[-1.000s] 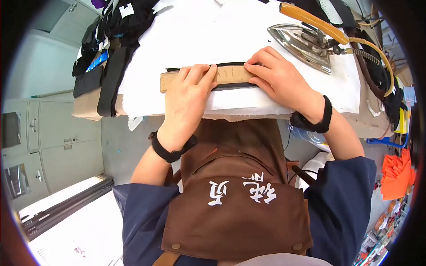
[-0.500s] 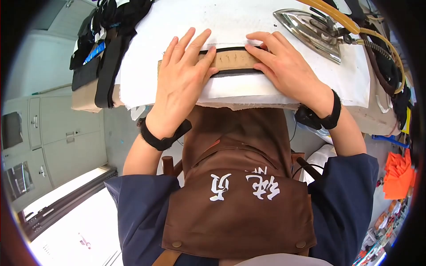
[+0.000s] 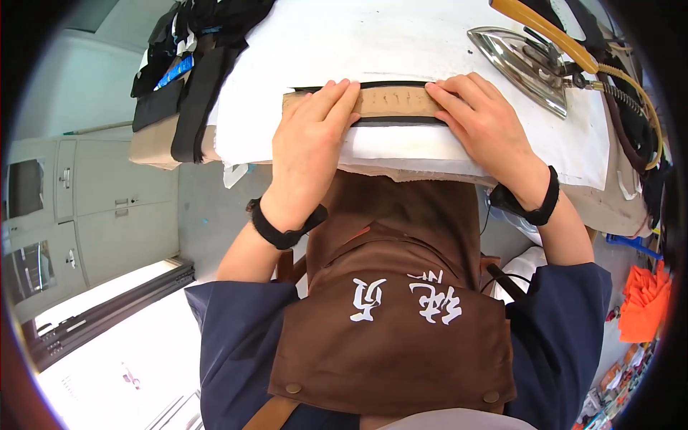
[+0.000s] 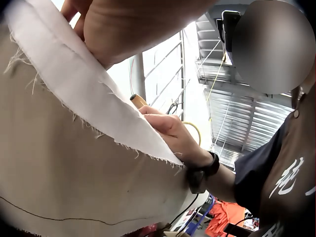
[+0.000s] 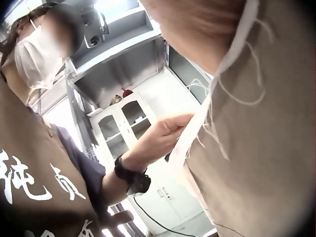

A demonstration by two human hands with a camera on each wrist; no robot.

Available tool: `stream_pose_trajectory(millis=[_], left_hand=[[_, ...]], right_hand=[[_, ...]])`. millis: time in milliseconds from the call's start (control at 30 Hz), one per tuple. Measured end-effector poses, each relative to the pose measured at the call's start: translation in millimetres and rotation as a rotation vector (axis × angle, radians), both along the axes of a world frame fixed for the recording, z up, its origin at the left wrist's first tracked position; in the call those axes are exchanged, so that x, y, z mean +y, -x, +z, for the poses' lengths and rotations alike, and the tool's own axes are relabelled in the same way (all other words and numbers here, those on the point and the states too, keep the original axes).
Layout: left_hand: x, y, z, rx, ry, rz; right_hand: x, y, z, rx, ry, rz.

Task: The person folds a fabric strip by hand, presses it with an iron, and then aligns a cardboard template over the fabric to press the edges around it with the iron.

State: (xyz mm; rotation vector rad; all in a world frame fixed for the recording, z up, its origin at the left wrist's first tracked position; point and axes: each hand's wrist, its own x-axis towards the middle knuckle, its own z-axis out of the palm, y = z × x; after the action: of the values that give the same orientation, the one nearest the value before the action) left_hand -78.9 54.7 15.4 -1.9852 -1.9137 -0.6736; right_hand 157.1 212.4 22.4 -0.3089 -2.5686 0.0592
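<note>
In the head view a tan strip template (image 3: 395,102) with small marks lies over a black fabric strip (image 3: 401,121), whose edges show above and below it. The left hand (image 3: 309,147) rests on the template's left part, fingers fairly straight. At the right end the right hand (image 3: 490,129) touches template and black fabric with its fingertips. Both lie on white cloth (image 3: 401,147) near the table's front edge. The wrist views show the hands from below the cloth edge; the template is hidden there.
A metal iron (image 3: 519,68) with an orange handle (image 3: 545,32) lies right of the hands, its hose running right. Black fabric pieces (image 3: 197,107) and a blue packet (image 3: 174,72) lie at the left. Frayed cloth hangs over the table's front edge (image 4: 94,128).
The left hand's fingers, spread half a second ago, are closer together and lower on the template. The right hand remains at the right end. The head view has shifted slightly.
</note>
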Motion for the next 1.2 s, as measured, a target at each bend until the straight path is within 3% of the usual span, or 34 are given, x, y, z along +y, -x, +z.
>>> stream_pose_trajectory(millis=[233, 433, 467, 533, 967, 1067, 1133, 1200], left_hand=[[1.5, 5.0, 7.5, -0.013, 0.182, 0.047], [4.6, 24.6, 19.5, 0.224, 0.055, -0.055], [3.3, 27.5, 17.5, 0.223, 0.056, -0.056], [0.4, 32.1, 9.5, 0.002, 0.165, -0.087], [-14.3, 21.4, -7.9, -0.185, -0.057, 0.056], [-13.7, 19.4, -0.3, -0.137, -0.07, 0.036], [-13.4, 12.4, 20.4, -0.069, 0.117, 0.091], [-9.8, 15.0, 17.9, 0.001, 0.111, 0.054]], right_hand=[[-1.1, 0.0, 3.8, -0.017, 0.049, -0.01], [-2.0, 0.6, 5.4, 0.017, 0.022, 0.008], [-1.2, -0.1, 4.4, 0.016, 0.022, 0.007], [1.5, -1.7, 0.7, -0.009, -0.016, 0.017], [-2.6, -7.4, -4.5, 0.066, -0.16, -0.022], [-3.3, -6.7, -5.2, 0.076, -0.132, -0.034], [-3.8, -7.7, -4.2, 0.044, -0.105, -0.052], [-4.1, -6.9, -2.0, 0.057, -0.08, -0.028]])
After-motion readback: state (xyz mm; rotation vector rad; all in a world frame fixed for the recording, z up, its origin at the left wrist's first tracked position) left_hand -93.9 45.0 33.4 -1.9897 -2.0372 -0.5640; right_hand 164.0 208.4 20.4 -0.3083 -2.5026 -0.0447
